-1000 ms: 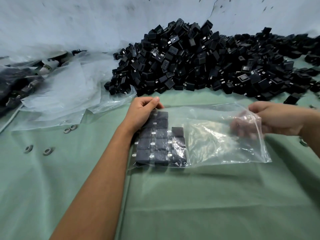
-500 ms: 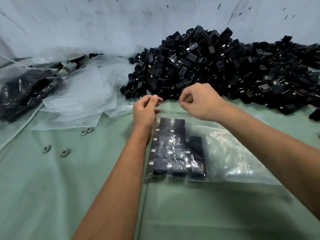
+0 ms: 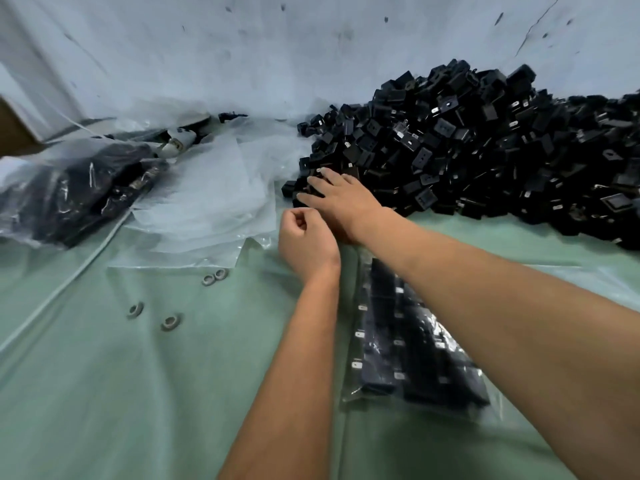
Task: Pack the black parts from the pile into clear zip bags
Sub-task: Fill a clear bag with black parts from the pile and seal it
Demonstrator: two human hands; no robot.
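A big pile of black parts [image 3: 485,150] lies against the back wall on the right. My right hand [image 3: 337,199] reaches across to the pile's left edge, its fingers spread and lying on the parts there. Closer in, my left hand [image 3: 306,242] is curled into a loose fist just left of the clear zip bag [image 3: 388,341]; nothing shows between its fingers. The bag lies flat on the green cloth with rows of black parts inside. My right forearm crosses over it and hides its right side.
Loose clear bags [image 3: 207,202] are spread at the back left. A filled bag of dark parts [image 3: 76,188] lies at the far left. Several grey metal rings [image 3: 169,322] sit on the green cloth [image 3: 121,393] left of my left arm.
My right hand left the bag's right end, crossed over it and landed on the pile's left edge with its fingers spread. My left hand has stayed curled by the bag's top left corner.
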